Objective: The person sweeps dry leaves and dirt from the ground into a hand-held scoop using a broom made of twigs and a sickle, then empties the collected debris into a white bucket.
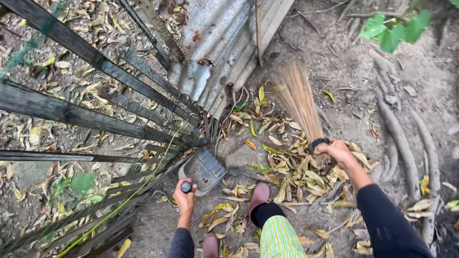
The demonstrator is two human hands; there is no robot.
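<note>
With the left hand (184,199) clamped on the grey metal dustpan (204,170) at lower centre and the right hand (337,151) clamped on the blurred straw broom (297,98), the dry yellow-brown leaves (287,167) could be flicked past the pan.

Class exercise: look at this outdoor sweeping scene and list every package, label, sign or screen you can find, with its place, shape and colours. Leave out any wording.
None are in view. The scene holds only the left hand on a grey dustpan, the right hand on a straw broom, dry leaves, a wooden fence and a corrugated metal sheet.
</note>
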